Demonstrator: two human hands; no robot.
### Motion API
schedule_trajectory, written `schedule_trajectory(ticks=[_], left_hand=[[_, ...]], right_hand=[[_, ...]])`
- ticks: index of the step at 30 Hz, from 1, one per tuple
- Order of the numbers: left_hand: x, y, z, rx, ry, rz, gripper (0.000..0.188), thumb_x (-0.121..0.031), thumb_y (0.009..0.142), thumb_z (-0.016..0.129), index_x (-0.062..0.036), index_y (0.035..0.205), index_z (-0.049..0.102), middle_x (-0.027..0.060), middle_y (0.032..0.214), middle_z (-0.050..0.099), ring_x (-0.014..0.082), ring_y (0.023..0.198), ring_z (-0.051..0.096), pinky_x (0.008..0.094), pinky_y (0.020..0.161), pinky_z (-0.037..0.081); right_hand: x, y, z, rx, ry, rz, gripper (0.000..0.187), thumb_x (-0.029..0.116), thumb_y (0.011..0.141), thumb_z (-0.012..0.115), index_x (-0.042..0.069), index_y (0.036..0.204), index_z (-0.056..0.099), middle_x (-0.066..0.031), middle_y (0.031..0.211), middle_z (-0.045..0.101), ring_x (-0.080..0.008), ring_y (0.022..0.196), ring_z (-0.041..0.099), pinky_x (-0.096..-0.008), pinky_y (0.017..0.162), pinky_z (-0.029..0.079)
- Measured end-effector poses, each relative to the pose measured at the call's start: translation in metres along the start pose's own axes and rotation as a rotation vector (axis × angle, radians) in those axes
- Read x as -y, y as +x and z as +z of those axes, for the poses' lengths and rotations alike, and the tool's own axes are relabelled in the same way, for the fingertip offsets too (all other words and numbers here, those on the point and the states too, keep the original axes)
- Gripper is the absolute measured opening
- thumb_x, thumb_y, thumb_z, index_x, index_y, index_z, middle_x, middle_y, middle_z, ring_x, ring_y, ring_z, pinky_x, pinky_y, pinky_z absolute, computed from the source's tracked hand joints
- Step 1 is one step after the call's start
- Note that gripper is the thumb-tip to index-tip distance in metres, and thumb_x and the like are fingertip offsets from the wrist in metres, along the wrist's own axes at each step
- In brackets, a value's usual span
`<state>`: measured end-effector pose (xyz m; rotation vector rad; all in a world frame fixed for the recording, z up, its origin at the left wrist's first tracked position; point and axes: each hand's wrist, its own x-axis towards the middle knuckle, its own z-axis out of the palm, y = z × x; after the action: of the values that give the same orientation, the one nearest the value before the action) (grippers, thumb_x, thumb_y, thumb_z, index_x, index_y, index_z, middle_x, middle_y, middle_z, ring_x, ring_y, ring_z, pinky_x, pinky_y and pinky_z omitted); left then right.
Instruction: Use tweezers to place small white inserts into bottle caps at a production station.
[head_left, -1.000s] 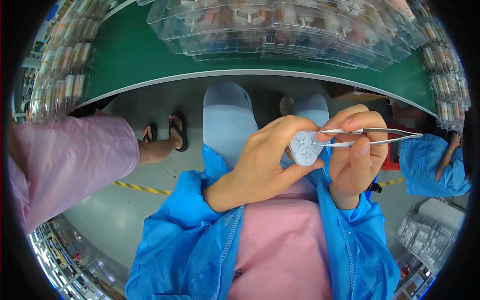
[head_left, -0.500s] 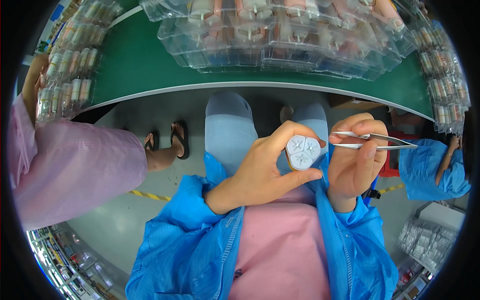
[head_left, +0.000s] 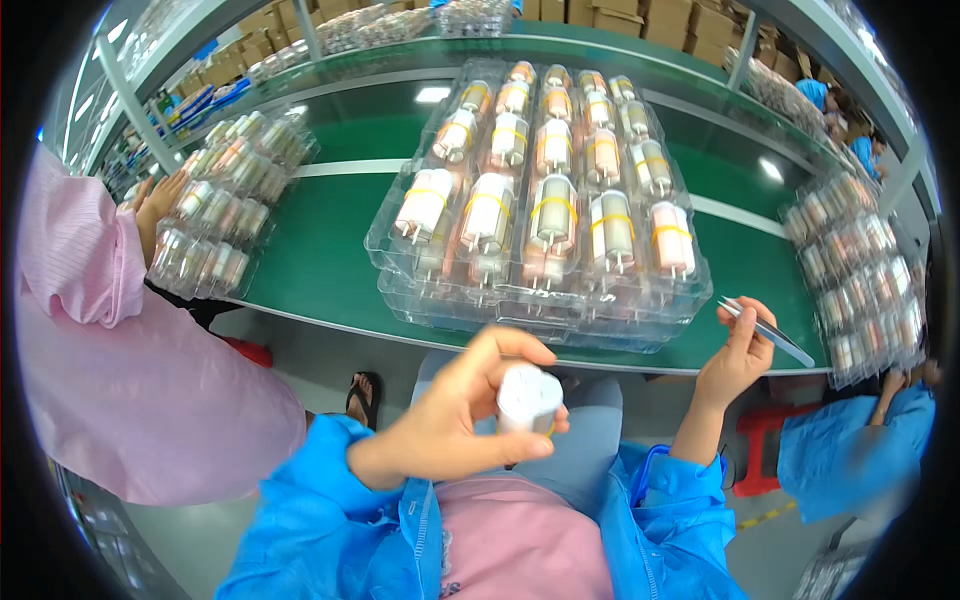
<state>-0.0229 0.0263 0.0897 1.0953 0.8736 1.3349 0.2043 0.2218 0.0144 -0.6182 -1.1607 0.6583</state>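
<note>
My left hand (head_left: 440, 425) is closed around a white-topped bundle of three small containers (head_left: 531, 393) and holds it in front of my lap. The bundle's top has a rounded three-lobed outline, slightly blurred, and a bit of yellow shows low on its side. Off to the right, by the table edge, my right hand (head_left: 732, 375) pinches a pair of metal tweezers (head_left: 785, 342). Just beyond both hands stands a stack of clear plastic trays (head_left: 640, 325), its top tray holding rows of similar bundles (head_left: 553, 212) tied with yellow bands.
The green table (head_left: 330, 240) has a pale front edge. More filled clear trays stand at its left (head_left: 205, 265) and right (head_left: 850, 355). A co-worker in pink (head_left: 150, 400) sits at my left, another in blue (head_left: 845, 460) at my right. Cardboard boxes (head_left: 675, 25) line the back.
The view has tilted up, bringing the full tray stack into sight. My hands have moved apart: the tweezers are now away from the bundle, farther right, near the table edge.
</note>
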Motion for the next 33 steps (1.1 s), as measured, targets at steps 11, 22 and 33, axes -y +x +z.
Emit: schedule_trajectory(ticks=[11, 22, 33], left_hand=[[-0.042, 0.042, 0.001, 0.014, -0.081, 0.077, 0.063, -0.031, 0.078, 0.072, 0.0046, 0.123, 0.047, 0.0119, 0.103, 0.061, 0.0226, 0.093, 0.061, 0.0348, 0.08, 0.05], [-0.042, 0.049, 0.007, 0.059, -0.16, 0.136, 0.074, -0.034, 0.084, 0.063, 0.0119, 0.134, 0.034, 0.0138, 0.109, 0.058, 0.023, 0.096, 0.059, 0.0361, 0.081, 0.05], [-0.106, 0.085, -0.023, -0.098, 0.133, 0.257, 0.053, -0.028, 0.094, 0.051, -0.003, 0.137, 0.032, 0.0137, 0.107, 0.057, 0.0199, 0.093, 0.059, 0.0328, 0.071, 0.051]], right_hand=[[-0.077, 0.014, -0.026, 0.136, -0.063, 0.421, 0.019, 0.019, 0.09, 0.062, 0.0, 0.092, 0.062, -0.0036, 0.079, 0.06, -0.008, 0.065, 0.054, -0.0204, 0.061, 0.043], [-0.078, 0.013, -0.029, 0.147, -0.049, 0.414, 0.019, 0.018, 0.09, 0.061, 0.0, 0.091, 0.062, -0.0033, 0.079, 0.06, -0.0082, 0.066, 0.054, -0.021, 0.063, 0.043], [-0.07, 0.012, -0.025, 0.146, -0.086, 0.403, 0.016, 0.017, 0.09, 0.061, 0.001, 0.089, 0.061, -0.0022, 0.072, 0.058, -0.0078, 0.065, 0.053, -0.0212, 0.063, 0.043]])
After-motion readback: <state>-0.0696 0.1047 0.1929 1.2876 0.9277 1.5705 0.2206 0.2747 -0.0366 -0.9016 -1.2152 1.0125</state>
